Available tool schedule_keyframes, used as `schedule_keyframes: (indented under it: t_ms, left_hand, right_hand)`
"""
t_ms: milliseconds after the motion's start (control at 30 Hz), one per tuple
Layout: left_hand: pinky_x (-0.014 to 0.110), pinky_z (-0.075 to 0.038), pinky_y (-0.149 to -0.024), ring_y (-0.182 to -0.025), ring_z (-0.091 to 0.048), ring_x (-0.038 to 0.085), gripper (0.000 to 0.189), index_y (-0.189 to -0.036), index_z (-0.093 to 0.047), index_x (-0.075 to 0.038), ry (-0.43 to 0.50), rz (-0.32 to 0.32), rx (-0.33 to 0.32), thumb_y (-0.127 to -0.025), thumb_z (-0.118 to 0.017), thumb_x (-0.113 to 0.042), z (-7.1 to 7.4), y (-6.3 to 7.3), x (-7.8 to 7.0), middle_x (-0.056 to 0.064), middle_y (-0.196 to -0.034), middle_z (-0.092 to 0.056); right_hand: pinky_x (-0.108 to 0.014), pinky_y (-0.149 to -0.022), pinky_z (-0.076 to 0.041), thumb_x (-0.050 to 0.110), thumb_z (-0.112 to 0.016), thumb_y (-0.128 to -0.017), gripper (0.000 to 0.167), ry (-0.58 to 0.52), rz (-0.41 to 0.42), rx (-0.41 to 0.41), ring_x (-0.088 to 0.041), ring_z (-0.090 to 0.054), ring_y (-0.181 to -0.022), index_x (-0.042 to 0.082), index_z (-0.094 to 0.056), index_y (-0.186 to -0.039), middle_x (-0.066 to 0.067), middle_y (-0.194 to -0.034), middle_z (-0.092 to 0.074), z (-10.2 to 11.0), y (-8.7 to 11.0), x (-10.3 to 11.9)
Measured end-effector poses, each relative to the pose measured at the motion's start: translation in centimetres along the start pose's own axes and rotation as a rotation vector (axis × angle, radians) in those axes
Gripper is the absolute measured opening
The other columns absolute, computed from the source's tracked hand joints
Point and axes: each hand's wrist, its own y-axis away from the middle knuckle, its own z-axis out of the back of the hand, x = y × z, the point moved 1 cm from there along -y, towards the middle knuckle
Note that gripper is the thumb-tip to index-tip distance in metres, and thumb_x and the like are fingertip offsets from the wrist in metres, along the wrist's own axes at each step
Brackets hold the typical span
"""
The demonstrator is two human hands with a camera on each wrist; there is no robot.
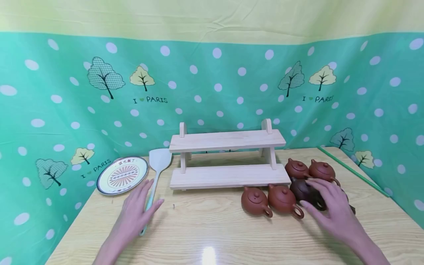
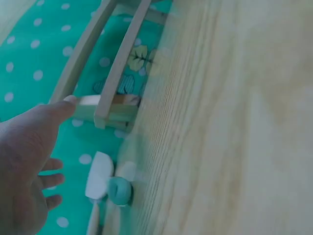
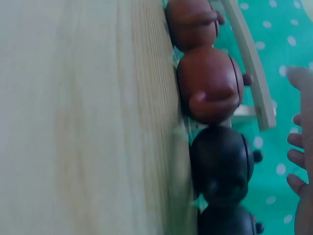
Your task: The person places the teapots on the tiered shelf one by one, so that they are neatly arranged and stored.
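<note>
My left hand [image 1: 135, 212] hovers with spread fingers over the teal handle of a spatula [image 1: 160, 159], whose pale blade points to the back. In the left wrist view, the fingers hold nothing. Above a dark teapot [image 1: 300, 189] is my right hand [image 1: 335, 210], its fingers loosely bent. The right wrist view shows that hand apart from the teapots. A second dark teapot [image 3: 227, 223] is mostly hidden beneath this hand in the head view. Two reddish-brown teapots [image 1: 254, 201] stand to the left of the dark ones, and two more [image 1: 322, 170] stand behind.
A two-tier wooden rack [image 1: 228, 176] stands at the back middle of the table [image 1: 212, 228]. On the left lies a patterned plate [image 1: 109, 176], near the spatula. A green stick [image 1: 354, 171] lies along the right side. A dotted curtain [image 1: 212, 88] surrounds the back and sides.
</note>
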Motion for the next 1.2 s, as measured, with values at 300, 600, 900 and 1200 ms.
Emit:
schedule_keyframes:
  t_ms: [300, 600, 900, 1200]
  left_hand:
    - [0.064, -0.038, -0.109, -0.131, -0.054, 0.043, 0.062, -0.147, -0.05, 0.002, 0.32, 0.198, 0.043, -0.105, -0.063, -0.041, -2.3, -2.4, 1.5, 0.023, -0.138, -0.061]
    - [0.061, -0.04, -0.109, -0.127, -0.058, 0.041, 0.061, -0.144, -0.055, -0.001, 0.369, 0.247, 0.043, -0.102, -0.066, -0.044, -3.9, -3.1, 2.0, 0.021, -0.13, -0.067]
    - [0.059, -0.047, -0.103, -0.123, -0.061, 0.04, 0.054, -0.141, -0.058, -0.002, 0.401, 0.222, 0.023, -0.102, -0.069, -0.037, -4.9, -3.3, 2.1, 0.016, -0.123, -0.071]
    - [0.061, -0.044, -0.104, -0.122, -0.061, 0.042, 0.047, -0.137, -0.063, -0.002, 0.408, 0.182, 0.0, -0.102, -0.07, -0.033, -5.3, -3.4, 1.8, 0.016, -0.119, -0.073]
  right_hand:
    - [-0.006, -0.091, -0.038, -0.014, -0.071, -0.085, 0.031, -0.075, -0.146, -0.273, 0.005, -0.053, -0.106, -0.008, -0.07, -0.115, 0.014, -0.115, -0.062, 1.7, 2.5, -2.2]
    - [-0.007, -0.074, -0.036, -0.004, -0.07, -0.092, 0.02, 0.017, -0.39, -0.275, 0.006, -0.047, -0.084, -0.004, -0.07, -0.113, 0.017, -0.091, -0.055, 2.5, 4.6, -4.0]
    - [-0.02, -0.054, -0.033, 0.018, -0.067, -0.102, 0.024, 0.101, -0.604, -0.131, -0.005, -0.043, -0.061, -0.001, -0.065, -0.117, 0.002, -0.073, -0.052, 2.9, 6.2, -5.0]
    - [-0.022, -0.052, -0.031, 0.022, -0.059, -0.106, 0.027, 0.193, -0.65, -0.016, -0.006, -0.041, -0.061, -0.004, -0.062, -0.109, -0.005, -0.077, -0.054, 3.0, 7.2, -5.6]
